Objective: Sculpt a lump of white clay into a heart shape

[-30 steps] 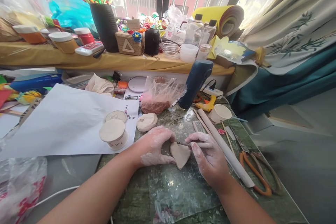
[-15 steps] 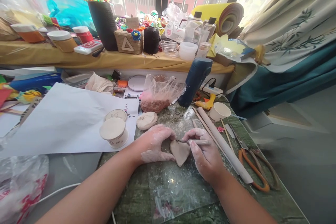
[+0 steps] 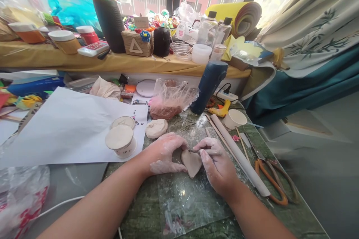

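A pale heart-shaped piece of clay [image 3: 192, 165] lies flat on a smeared clear sheet [image 3: 193, 205]. My left hand [image 3: 167, 153], dusted white, curves around the heart's left side, thumb at its lower edge and fingers near its top. In my right hand [image 3: 220, 164] is a thin stick-like tool [image 3: 214, 152], pinched between thumb and fingers. Its tip meets the notch at the heart's top; the exact tip is too small to make out. Behind my left hand sits a rounded lump of clay [image 3: 156, 129].
On the right lie a long pale rolling rod [image 3: 241, 157], orange-handled scissors [image 3: 272, 183] and a paper cup [image 3: 235, 119]. A dark blue flask [image 3: 209, 87] stands behind, beside a bag of brown clay [image 3: 165, 110]. Leftward, a clay-topped cup [image 3: 120, 140] rests on white paper [image 3: 75, 130].
My right hand and the tool have shifted very slightly left along the heart's top. My left hand keeps its place around the heart.
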A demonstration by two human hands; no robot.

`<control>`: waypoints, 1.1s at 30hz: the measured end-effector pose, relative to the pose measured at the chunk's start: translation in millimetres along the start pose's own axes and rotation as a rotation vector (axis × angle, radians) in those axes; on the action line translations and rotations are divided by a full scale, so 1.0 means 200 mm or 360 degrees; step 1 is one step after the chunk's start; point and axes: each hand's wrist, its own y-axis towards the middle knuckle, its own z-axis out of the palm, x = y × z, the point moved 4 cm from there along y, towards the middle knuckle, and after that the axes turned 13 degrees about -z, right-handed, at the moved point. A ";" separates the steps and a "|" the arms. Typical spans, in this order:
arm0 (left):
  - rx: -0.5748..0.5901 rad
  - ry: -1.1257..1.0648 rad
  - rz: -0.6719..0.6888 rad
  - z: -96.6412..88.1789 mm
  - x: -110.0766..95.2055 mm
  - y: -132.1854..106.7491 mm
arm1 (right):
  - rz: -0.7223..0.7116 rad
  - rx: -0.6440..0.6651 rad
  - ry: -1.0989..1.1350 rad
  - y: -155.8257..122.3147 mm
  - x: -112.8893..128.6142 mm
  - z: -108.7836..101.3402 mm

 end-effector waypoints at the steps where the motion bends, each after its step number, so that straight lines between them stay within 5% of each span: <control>1: 0.0003 0.0000 0.0004 0.00 0.00 0.00 | -0.0015 0.0024 -0.0014 0.00 0.01 0.00; 11: 0.0022 0.0023 0.0014 0.00 0.01 0.00 | -0.0145 -0.0260 -0.0051 0.00 0.05 -0.05; 19: 0.0021 0.0018 0.0005 0.00 0.01 0.00 | -0.0028 -0.0141 -0.0014 -0.02 0.02 -0.03; 33: 0.0010 0.0022 0.0021 0.02 0.02 0.00 | -0.0146 -0.0007 -0.0074 0.00 0.05 -0.02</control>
